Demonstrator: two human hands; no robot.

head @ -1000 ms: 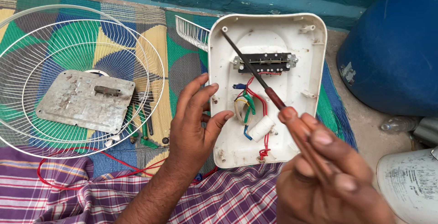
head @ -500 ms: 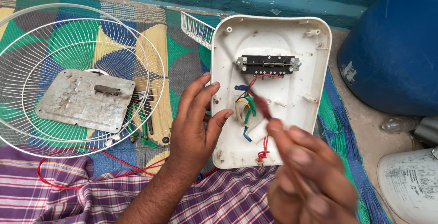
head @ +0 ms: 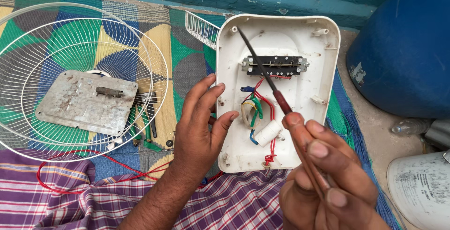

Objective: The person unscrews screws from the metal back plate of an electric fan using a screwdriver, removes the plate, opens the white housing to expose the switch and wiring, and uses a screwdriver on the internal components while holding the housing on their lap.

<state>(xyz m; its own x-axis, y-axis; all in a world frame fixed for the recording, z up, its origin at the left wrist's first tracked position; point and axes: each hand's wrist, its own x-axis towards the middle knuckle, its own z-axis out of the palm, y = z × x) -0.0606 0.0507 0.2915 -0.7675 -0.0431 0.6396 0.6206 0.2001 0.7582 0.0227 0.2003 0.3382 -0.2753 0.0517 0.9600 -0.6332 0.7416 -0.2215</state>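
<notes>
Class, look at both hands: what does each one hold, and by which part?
The right hand holds a screwdriver by its reddish handle. The left hand steadies the white plastic housing at its left edge.

Counted on the woven mat

Two hands, one screwdriver, one white plastic housing, one wire fan guard, one metal plate, one blue barrel, one white capacitor.
</notes>
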